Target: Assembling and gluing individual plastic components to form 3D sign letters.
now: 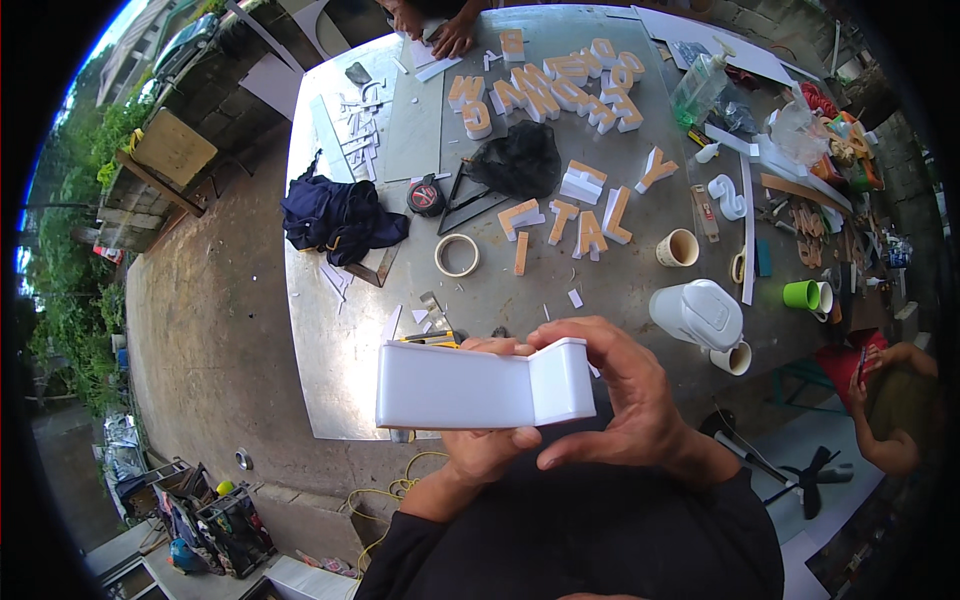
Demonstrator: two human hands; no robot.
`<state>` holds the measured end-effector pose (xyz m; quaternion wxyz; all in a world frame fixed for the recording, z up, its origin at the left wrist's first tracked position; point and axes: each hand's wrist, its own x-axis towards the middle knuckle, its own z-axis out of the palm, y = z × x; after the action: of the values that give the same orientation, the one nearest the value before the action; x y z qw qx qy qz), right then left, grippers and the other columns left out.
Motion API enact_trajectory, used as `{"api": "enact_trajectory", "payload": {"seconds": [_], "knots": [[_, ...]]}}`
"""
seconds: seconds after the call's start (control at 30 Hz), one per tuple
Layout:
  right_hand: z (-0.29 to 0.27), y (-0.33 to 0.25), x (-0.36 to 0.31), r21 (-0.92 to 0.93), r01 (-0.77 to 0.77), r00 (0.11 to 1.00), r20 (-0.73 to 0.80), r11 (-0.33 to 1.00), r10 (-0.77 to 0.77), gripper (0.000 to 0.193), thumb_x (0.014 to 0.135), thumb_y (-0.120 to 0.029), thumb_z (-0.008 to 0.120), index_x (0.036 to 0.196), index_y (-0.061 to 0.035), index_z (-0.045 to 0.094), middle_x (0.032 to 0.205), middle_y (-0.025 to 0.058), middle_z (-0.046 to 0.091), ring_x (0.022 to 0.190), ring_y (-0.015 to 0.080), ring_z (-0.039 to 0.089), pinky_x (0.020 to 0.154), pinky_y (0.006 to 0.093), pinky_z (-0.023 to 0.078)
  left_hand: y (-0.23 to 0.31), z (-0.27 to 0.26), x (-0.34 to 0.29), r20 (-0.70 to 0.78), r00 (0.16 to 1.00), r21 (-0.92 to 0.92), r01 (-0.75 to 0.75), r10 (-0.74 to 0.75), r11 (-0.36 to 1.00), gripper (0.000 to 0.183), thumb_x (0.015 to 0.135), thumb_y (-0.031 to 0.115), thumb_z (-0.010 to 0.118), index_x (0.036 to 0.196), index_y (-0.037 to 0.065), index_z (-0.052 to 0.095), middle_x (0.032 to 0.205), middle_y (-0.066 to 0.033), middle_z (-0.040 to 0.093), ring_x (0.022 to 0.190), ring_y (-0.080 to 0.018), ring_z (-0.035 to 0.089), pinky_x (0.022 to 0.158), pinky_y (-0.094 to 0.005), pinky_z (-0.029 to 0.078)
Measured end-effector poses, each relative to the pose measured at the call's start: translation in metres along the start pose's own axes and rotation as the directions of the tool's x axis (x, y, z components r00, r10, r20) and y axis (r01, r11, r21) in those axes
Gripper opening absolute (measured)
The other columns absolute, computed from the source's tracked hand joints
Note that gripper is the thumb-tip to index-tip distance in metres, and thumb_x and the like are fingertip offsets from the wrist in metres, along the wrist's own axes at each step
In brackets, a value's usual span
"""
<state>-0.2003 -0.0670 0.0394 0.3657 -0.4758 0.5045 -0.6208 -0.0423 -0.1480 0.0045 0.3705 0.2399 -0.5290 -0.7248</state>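
A white raised sign letter (455, 385), seen from its smooth side wall with a bend near the right end, is held in front of my body above the table's near edge. My left hand (482, 458) grips it from below and behind, thumb along the lower edge and fingertips over the top. My right hand (640, 400) curves round its right end, fingers at the upper corner and thumb below. The letter's far side is hidden. Just behind it lies a yellow utility knife (432, 338), partly covered. Several similar letters with tan faces (590, 238) lie farther back.
On the metal table (400, 280) are a masking tape roll (457, 256), tape measure (426, 197), dark cloth (335, 215), black plastic bag (518, 160), white pitcher (690, 312) and cup (677, 248). Another person's hands (455, 38) work at the far edge; someone sits right (890, 400).
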Motion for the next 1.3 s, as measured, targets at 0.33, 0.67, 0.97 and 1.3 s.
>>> {"api": "enact_trajectory", "payload": {"seconds": [0.33,0.67,0.97,1.3], "knots": [[0.002,-0.012,0.002,0.100,-0.106,0.994,0.050,0.989,0.102,0.062,0.071,-0.016,0.089,0.122,0.0038,0.058,0.110,0.0135,0.064,0.107,0.0192,0.063,0.091,0.0328,0.052,-0.006,-0.014,0.003,0.035,0.988,0.186,-0.157,0.153,0.970,0.083,0.065,0.057,0.085,0.119,0.001,0.057,0.110,-0.0103,0.055,0.102,-0.0244,0.051,0.087,-0.0383,0.043],[-0.006,-0.026,0.000,0.459,-0.471,0.880,0.304,0.753,0.365,0.064,0.075,-0.007,0.085,0.129,0.0067,0.053,0.116,0.0100,0.063,0.115,0.0173,0.058,0.105,0.0347,0.041,0.017,-0.030,0.031,0.384,0.914,-0.369,0.021,0.132,0.929,0.028,0.083,0.019,0.075,0.100,-0.002,0.068,0.094,-0.0143,0.066,0.084,-0.0218,0.062,0.075,-0.0317,0.049],[-0.001,-0.020,0.000,0.483,-0.508,0.859,0.340,0.713,0.382,0.064,0.076,-0.006,0.084,0.130,0.0067,0.052,0.120,0.0109,0.062,0.118,0.0180,0.057,0.106,0.0351,0.041,0.014,-0.043,0.040,0.507,0.856,-0.273,0.052,0.098,0.961,0.029,0.082,0.023,0.077,0.097,-0.001,0.069,0.092,-0.0118,0.066,0.082,-0.0206,0.062,0.074,-0.0324,0.047],[0.005,-0.012,0.001,0.495,-0.561,0.827,0.379,0.663,0.416,0.063,0.078,-0.006,0.082,0.131,0.0057,0.052,0.122,0.0116,0.063,0.118,0.0187,0.058,0.106,0.0366,0.043,0.011,-0.049,0.039,0.478,0.875,-0.236,0.043,0.077,0.971,0.030,0.076,0.024,0.084,0.087,0.000,0.071,0.076,-0.0115,0.067,0.066,-0.0195,0.063,0.061,-0.0314,0.047]]}}
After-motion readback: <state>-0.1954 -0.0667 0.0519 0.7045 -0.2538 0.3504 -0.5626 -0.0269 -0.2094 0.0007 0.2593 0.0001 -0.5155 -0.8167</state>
